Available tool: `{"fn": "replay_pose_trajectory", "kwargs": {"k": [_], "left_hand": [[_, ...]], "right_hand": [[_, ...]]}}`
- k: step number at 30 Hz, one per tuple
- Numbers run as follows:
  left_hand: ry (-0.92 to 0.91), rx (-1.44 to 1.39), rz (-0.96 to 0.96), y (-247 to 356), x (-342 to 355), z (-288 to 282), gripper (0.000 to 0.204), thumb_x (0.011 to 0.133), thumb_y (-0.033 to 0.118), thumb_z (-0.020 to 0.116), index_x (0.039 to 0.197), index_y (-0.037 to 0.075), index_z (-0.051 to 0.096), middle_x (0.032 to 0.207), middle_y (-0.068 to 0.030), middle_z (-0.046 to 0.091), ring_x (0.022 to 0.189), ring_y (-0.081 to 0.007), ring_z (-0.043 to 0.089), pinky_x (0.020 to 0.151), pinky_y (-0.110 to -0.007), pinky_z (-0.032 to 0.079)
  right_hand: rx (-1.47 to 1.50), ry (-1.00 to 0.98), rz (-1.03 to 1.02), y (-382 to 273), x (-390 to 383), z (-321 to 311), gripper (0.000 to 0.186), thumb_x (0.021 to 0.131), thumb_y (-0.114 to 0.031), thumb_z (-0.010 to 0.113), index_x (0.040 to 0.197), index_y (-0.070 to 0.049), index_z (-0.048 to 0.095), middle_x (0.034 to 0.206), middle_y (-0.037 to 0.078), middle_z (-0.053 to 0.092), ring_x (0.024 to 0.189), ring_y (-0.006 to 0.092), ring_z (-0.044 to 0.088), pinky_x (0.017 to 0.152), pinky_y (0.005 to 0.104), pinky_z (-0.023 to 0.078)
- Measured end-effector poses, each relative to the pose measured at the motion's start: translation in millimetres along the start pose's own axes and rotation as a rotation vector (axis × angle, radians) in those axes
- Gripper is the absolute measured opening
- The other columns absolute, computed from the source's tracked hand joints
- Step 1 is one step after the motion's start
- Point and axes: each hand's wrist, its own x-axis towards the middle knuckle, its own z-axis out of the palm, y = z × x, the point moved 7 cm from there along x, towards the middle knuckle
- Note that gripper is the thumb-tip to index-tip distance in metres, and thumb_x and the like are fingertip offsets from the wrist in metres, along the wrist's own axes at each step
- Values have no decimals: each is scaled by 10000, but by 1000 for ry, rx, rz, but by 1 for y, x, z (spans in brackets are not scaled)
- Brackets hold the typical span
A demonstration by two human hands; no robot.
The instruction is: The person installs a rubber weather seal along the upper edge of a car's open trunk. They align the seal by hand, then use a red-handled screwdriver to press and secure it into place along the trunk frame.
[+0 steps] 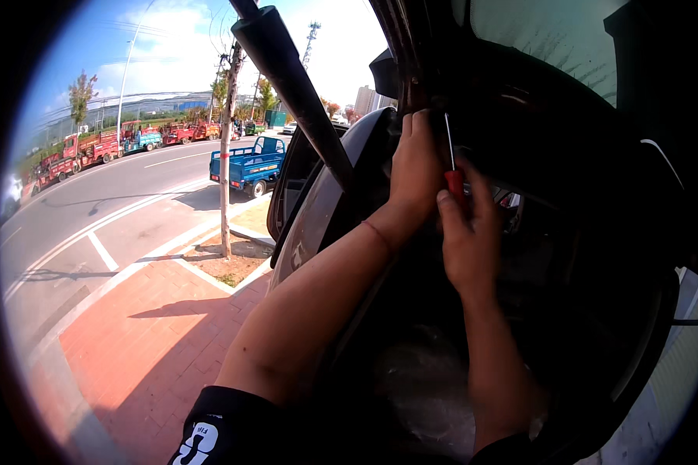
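My right hand (pixel 473 240) is closed around the red handle of a screwdriver (pixel 455 186), and its fingers are a little blurred. The metal shaft points up toward the dark frame (pixel 412 77) of a vehicle's opening. Just left of it, my left hand (pixel 417 167) reaches up against that frame. Its fingers are bent and held together, with their tips in shadow, so whatever they grip is hidden. The screwdriver's tip ends close to the left fingers, near a small bright spot; what it touches is too dark to make out.
A thick black strut (pixel 291 74) slants down on the left, beside the vehicle's body panel (pixel 310 232). The dark interior (pixel 535 271) lies to the right. Outside are red paving (pixel 147 341), a thin tree trunk (pixel 225 170), a blue cargo tricycle (pixel 248 164) and a road (pixel 132 186).
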Motion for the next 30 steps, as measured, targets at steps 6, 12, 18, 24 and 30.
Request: {"fn": "replay_pose_trajectory", "kwargs": {"k": [6,12,18,24,30], "left_hand": [[-752,-952,-587,50,-128,-76,521,1120,400,408,1348,-38,574,1227,-138,676,1164,-223,629,1022,-365,486],[-575,-1025,-623,-2,-151,-179,422,1113,281,469,1362,-43,576,1222,-124,646,1055,-180,645,947,-309,503],[-101,-1300,-913,-66,-144,-228,256,1116,178,455,1136,-30,602,1202,-180,675,1002,-162,652,936,-309,520],[-557,-1351,-898,-56,-172,-246,267,1103,217,488,1105,-32,585,905,-130,679,656,-148,637,601,-269,523],[-678,-1381,-619,-40,-200,-254,183,1031,119,572,1120,-26,639,862,-122,657,669,-242,640,590,-330,512]], "right_hand": [[103,-229,-110,-32,-149,5,574,1001,-155,600,1495,60,401,1431,213,539,1271,247,559,1071,374,435],[44,-574,213,-38,-163,85,605,1013,-209,646,1503,36,390,1380,201,576,1201,262,620,1025,378,478],[-95,-627,367,-50,-129,128,449,1031,-128,585,1439,35,493,1274,207,666,1098,248,696,915,355,557],[-793,245,301,-17,57,-1,449,1029,-389,640,1198,28,649,929,91,702,655,108,623,535,248,482],[-881,382,112,8,127,19,456,998,-432,685,940,20,707,733,57,669,553,102,557,511,267,434]]}}
